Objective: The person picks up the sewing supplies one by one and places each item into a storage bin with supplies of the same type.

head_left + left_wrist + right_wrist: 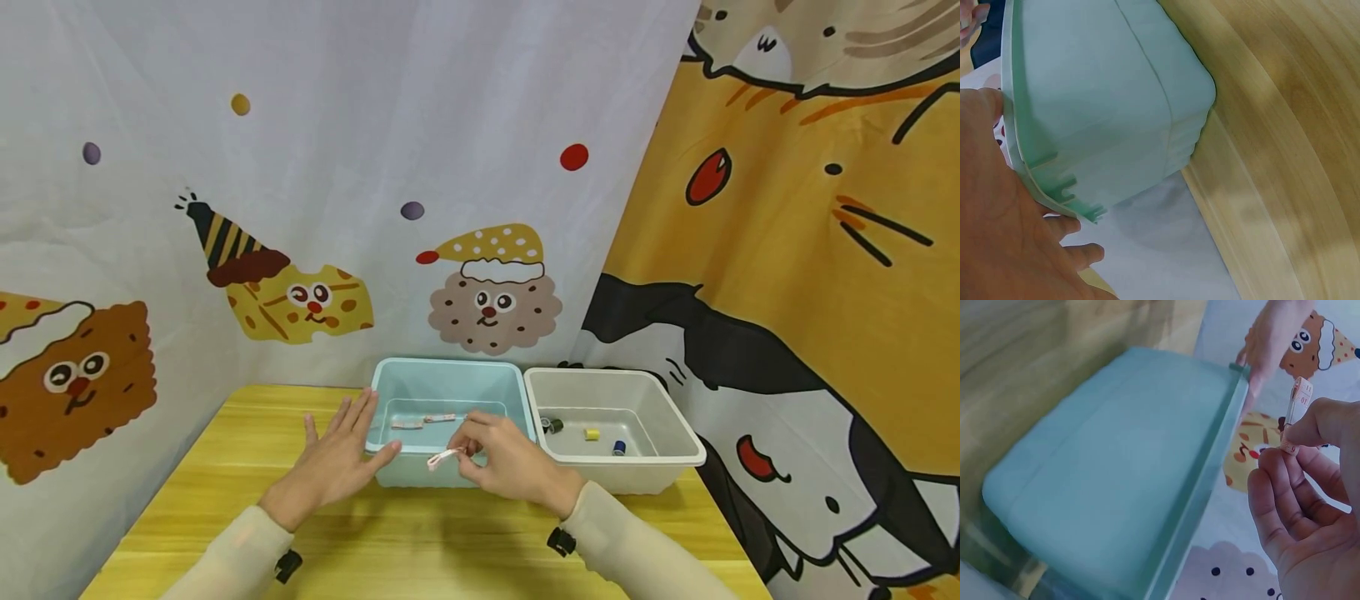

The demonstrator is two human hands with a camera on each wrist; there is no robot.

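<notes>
Between thumb and fingers, my right hand (510,462) pinches a folded measuring tape (444,457) over the front rim of the light blue bin (450,365). Printed numbers show on this tape (1298,400) in the right wrist view. Inside the blue bin lie another folded tape (407,426) and a similar folded tape (439,418) behind it. My left hand (330,467) is spread with straight fingers against the blue bin's left front corner. In the left wrist view, the left hand (1004,206) lies along the bin's rim (1013,125).
Right beside the blue bin stands a white bin (622,479). It holds a yellow thread spool (592,434), a blue spool (618,448) and dark spools (556,426) at its left. Both bins stand on a wooden table (420,542), with a cartoon-printed curtain (315,167) behind.
</notes>
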